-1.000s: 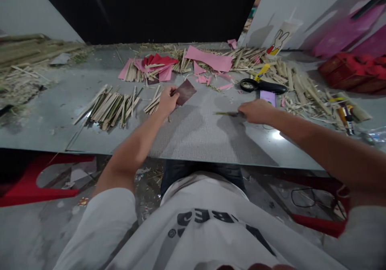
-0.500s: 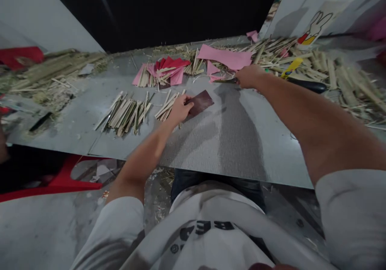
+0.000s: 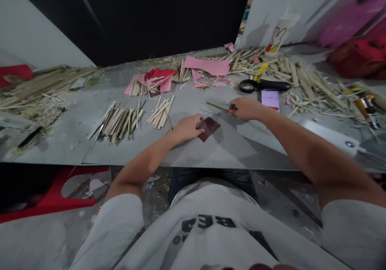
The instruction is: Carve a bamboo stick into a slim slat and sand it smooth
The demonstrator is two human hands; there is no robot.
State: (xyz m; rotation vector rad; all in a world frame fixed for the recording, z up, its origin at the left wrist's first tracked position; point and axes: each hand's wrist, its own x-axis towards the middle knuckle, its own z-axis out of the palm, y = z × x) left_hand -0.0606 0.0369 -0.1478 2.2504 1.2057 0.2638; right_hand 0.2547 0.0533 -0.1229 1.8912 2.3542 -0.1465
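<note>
My left hand (image 3: 188, 127) pinches the left corner of a small dark maroon sheet of paper (image 3: 208, 129) just above the grey tabletop (image 3: 193, 155). To its right, my right hand (image 3: 241, 108) is closed around the end of a long, thin olive-brown thing (image 3: 216, 107), like a blade or strip, pointing left. A bit of green shows at its fingers; the exact kind is unclear. Left of my left hand lie a small bunch of thin bamboo sticks (image 3: 161, 112) and a larger pile of bamboo sticks (image 3: 119, 121).
Red and pink paper pieces (image 3: 159, 78) lie behind the sticks, and a pink sheet (image 3: 208, 66) is further right. A black-handled tool (image 3: 268, 86), a patterned cup (image 3: 279, 35) and bamboo scraps (image 3: 297, 75) are at the right. A red stool (image 3: 60, 193) stands below left.
My right hand has come back from the pink sheet toward me with the thin thing in it. My left hand and the maroon sheet have shifted slightly right and nearer. The view has turned right.
</note>
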